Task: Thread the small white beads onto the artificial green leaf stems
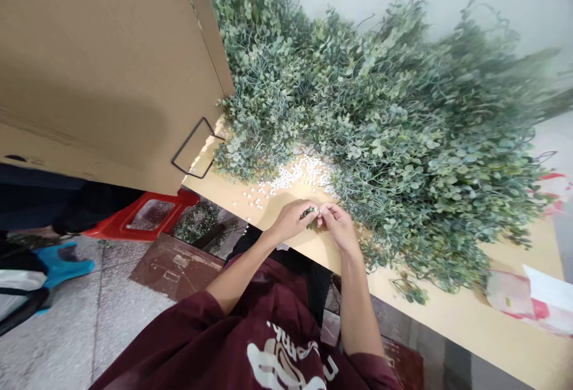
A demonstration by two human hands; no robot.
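My left hand [293,218] and my right hand [338,223] meet at the near edge of a tan table [447,312]. Both are pinched together on a small green artificial sprig [312,213] with a tiny white piece at the fingertips. A scatter of small white beads [290,178] lies on the table just beyond my hands. A large heap of green artificial foliage [380,127] covers most of the table behind and to the right of them.
A big cardboard box [102,61] with a black wire handle [194,148] stands at the left. A red plastic stool [143,217] sits on the floor below it. Pink and white packaging [532,300] lies at the right end of the table.
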